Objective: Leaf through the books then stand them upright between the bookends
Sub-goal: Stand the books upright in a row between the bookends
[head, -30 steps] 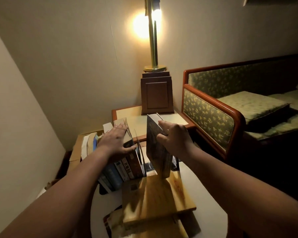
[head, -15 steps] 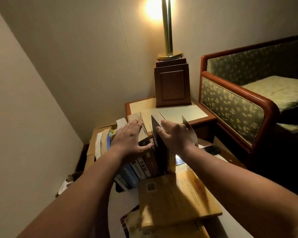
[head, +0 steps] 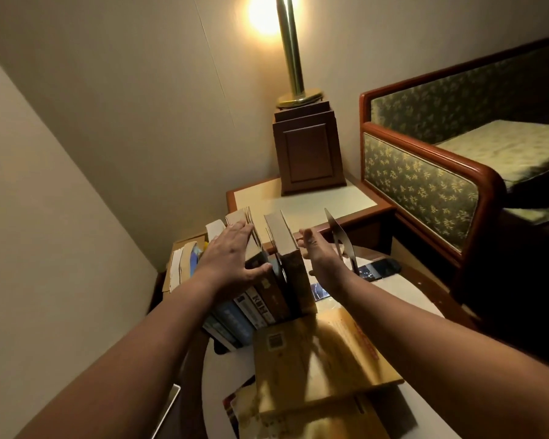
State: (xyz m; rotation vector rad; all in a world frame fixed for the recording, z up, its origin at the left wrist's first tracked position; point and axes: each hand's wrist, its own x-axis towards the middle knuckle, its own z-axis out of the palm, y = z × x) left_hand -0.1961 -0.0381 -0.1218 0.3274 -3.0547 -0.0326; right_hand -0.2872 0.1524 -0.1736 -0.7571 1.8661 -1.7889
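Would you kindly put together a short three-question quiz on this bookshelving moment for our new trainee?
1. True or false: the right hand is gripping the brown book at the right end of the row.
2. Which hand rests flat on the standing books? A) left hand B) right hand C) neither
3. Fill in: to the right of the right hand stands a thin metal ____.

Key
1. False: it is open, beside the book, with a gap showing.
2. A
3. bookend
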